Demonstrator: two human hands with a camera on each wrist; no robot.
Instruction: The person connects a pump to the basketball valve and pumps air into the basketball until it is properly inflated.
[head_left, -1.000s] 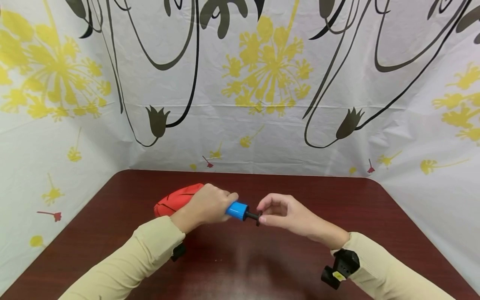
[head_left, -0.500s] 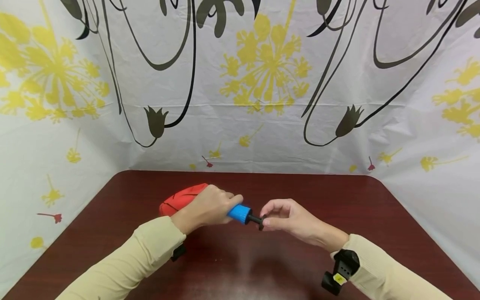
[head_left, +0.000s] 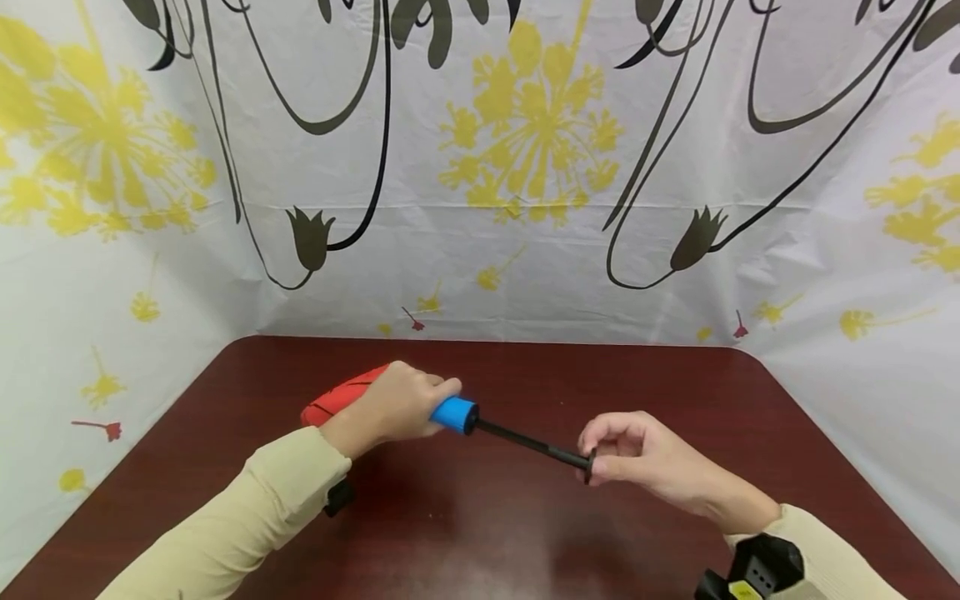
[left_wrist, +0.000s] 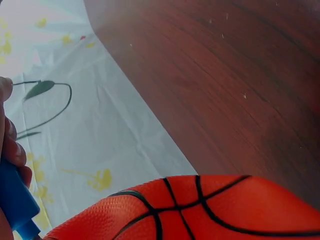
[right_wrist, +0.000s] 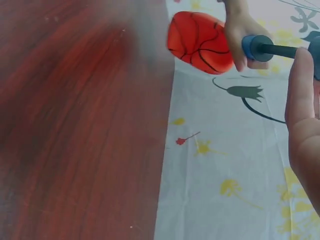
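My left hand (head_left: 386, 404) is wrapped round the blue barrel of a hand pump (head_left: 454, 415), above the table. From the barrel a long black rod (head_left: 528, 443) runs out to the right. At its end is a small black handle (head_left: 589, 468), which my right hand (head_left: 648, 458) pinches between thumb and fingers. A soft, dented red basketball (head_left: 341, 397) with black lines shows behind the left hand. In the left wrist view the pump's narrow end points at the basketball (left_wrist: 185, 210); where they meet is mostly out of frame.
The dark red-brown table (head_left: 480, 533) lies below both hands. A white sheet (head_left: 525, 283) with yellow flowers and dark stems hangs behind it and along the sides. Each wrist carries a black camera; the right one (head_left: 757, 567) is near the bottom edge.
My right hand has moved right and slightly nearer, drawing the black rod far out of the blue barrel. After a small shift right, the left hand and basketball have moved slightly left.
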